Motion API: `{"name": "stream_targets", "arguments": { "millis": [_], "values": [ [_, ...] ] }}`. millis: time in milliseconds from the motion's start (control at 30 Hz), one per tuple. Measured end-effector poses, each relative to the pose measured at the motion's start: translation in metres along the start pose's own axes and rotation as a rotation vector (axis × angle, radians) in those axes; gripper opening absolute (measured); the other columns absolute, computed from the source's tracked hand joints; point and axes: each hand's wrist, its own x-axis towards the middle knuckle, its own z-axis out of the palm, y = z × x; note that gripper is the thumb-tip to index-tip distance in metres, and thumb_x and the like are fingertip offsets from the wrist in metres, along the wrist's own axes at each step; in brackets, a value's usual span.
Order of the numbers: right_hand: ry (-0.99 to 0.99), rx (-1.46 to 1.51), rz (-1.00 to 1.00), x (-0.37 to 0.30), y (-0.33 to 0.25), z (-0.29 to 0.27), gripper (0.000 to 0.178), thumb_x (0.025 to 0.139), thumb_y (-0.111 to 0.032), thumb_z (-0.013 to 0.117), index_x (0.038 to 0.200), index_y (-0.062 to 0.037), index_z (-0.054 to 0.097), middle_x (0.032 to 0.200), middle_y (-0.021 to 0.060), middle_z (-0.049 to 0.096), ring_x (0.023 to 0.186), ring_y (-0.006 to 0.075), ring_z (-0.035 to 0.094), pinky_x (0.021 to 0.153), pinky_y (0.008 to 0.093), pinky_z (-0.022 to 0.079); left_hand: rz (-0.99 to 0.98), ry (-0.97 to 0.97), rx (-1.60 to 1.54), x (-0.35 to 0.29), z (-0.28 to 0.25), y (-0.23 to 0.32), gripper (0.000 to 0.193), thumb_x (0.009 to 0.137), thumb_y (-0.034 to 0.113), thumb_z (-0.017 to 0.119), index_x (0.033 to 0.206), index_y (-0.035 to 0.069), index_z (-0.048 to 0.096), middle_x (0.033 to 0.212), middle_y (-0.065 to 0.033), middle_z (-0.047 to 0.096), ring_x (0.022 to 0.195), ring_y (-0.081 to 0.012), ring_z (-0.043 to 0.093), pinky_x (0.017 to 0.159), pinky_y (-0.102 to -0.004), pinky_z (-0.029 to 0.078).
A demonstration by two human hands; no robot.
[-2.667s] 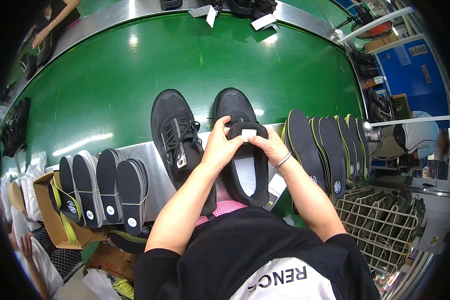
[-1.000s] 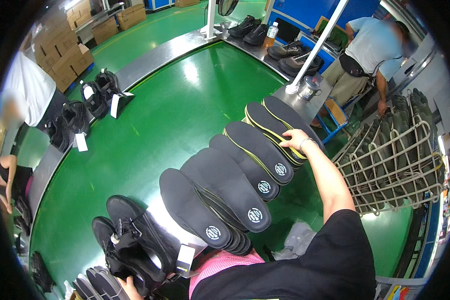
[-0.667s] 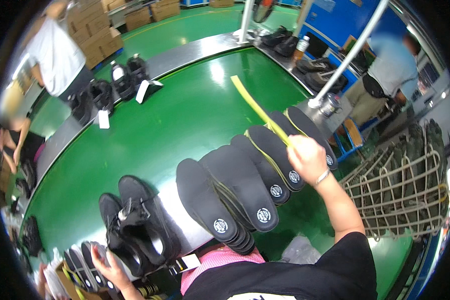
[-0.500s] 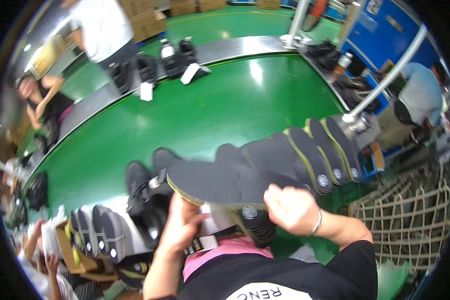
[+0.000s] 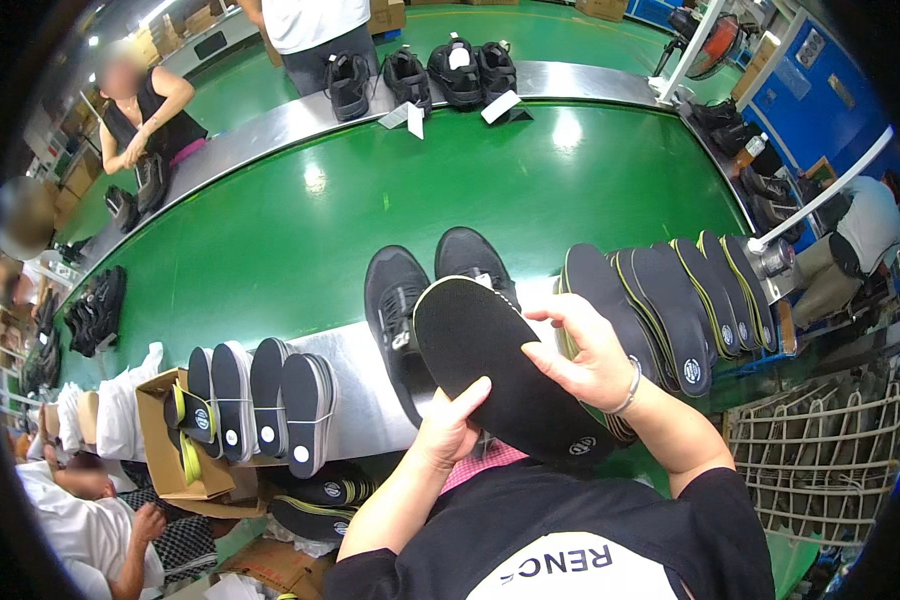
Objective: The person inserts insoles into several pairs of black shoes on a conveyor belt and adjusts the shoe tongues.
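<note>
A black insole (image 5: 500, 360) with a thin yellow-green edge lies tilted in front of my body, its toe end pointing up and left. More layered edges show beneath its heel, so it seems to top a small stack. My left hand (image 5: 452, 428) grips its left side, thumb on top and fingers hidden underneath. My right hand (image 5: 588, 355) holds the right edge, thumb over the black face and forefinger along the rim. Just beyond stand two black lace-up shoes, one (image 5: 395, 300) partly behind the insole and the other (image 5: 470, 258) to its right.
More black insoles (image 5: 660, 310) stand in yellow-edged stacks to the right. Grey-edged insole bundles (image 5: 268, 395) sit left, beside an open cardboard box (image 5: 155, 430). Across the green belt (image 5: 300, 240) are several shoes (image 5: 460, 72) and people. A rope-net rack (image 5: 820, 460) is at lower right.
The view has shifted left and down. The insoles have turned so the heel points toward me. My right hand has moved from near the heel to the right edge.
</note>
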Motion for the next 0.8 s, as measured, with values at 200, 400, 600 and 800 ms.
{"name": "stream_targets", "arguments": {
  "millis": [200,400,600,800],
  "values": [
    [-0.016,0.158,0.206,0.015,-0.023,0.044,0.03,0.073,-0.006,0.062,0.1,-0.0015,0.052,0.087,0.0063,0.055,0.078,0.0142,0.052,0.073,0.0263,0.041,0.02,-0.054,0.0,-0.018,-0.027,0.023,0.051,0.079,0.009,0.056,0.124,0.0,0.034,0.121,-0.012,0.043,0.111,-0.0236,0.043,0.095,-0.0348,0.035],
    [-0.091,0.106,0.146,0.024,-0.027,0.057,0.032,0.073,-0.006,0.061,0.104,-0.0026,0.05,0.087,0.0051,0.055,0.076,0.0132,0.053,0.069,0.0252,0.042,0.01,-0.087,0.004,-0.023,-0.039,0.036,0.051,0.079,0.009,0.057,0.124,0.0,0.035,0.12,-0.0112,0.043,0.111,-0.0228,0.043,0.095,-0.0345,0.034],
    [-0.092,0.22,0.22,0.027,-0.029,0.064,0.033,0.073,-0.005,0.06,0.104,-0.0029,0.05,0.084,0.004,0.053,0.074,0.0125,0.051,0.067,0.0246,0.041,0.006,-0.091,-0.001,-0.023,-0.046,0.039,0.05,0.08,0.009,0.056,0.124,0.0,0.034,0.12,-0.011,0.043,0.111,-0.0229,0.043,0.095,-0.0346,0.035],
    [-0.098,0.217,0.212,0.027,-0.024,0.064,0.035,0.073,-0.005,0.06,0.106,-0.0035,0.048,0.088,0.0038,0.052,0.077,0.0121,0.05,0.068,0.0246,0.04,-0.015,-0.111,-0.001,-0.018,-0.047,0.039,0.05,0.08,0.008,0.056,0.124,0.001,0.034,0.121,-0.011,0.043,0.111,-0.0231,0.043,0.095,-0.035,0.035]
  ]
}}
